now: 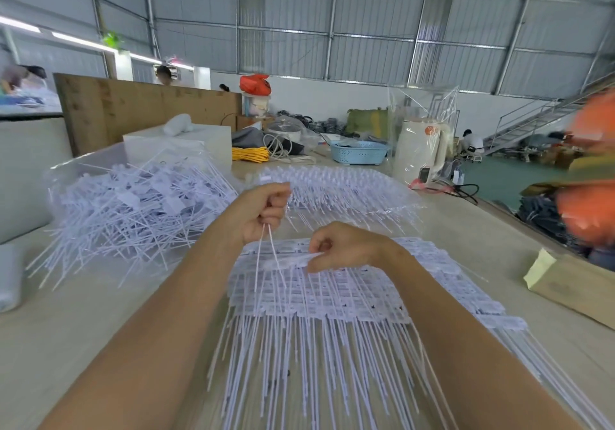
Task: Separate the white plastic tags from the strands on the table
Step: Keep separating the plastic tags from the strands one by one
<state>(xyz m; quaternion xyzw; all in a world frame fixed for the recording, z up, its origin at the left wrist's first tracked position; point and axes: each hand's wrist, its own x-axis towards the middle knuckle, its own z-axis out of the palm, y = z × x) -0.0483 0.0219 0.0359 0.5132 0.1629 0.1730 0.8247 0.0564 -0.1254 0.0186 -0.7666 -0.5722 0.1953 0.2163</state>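
Between my curled left hand (264, 211) fingers I hold a few thin white strands (270, 256), gripped in a closed fist raised above the sheet of joined tags (332, 293), their loose ends hanging down to it. My right hand (336, 248) pinches the sheet's far edge between thumb and bent fingers, though blur there hides exactly which tag, and the sheet lies flat on the pale table (100, 330) with its strands fanning toward me. Left of my hands sits a loose pile of separated tags (133, 210) on clear plastic, and beyond them another sheet (332, 186).
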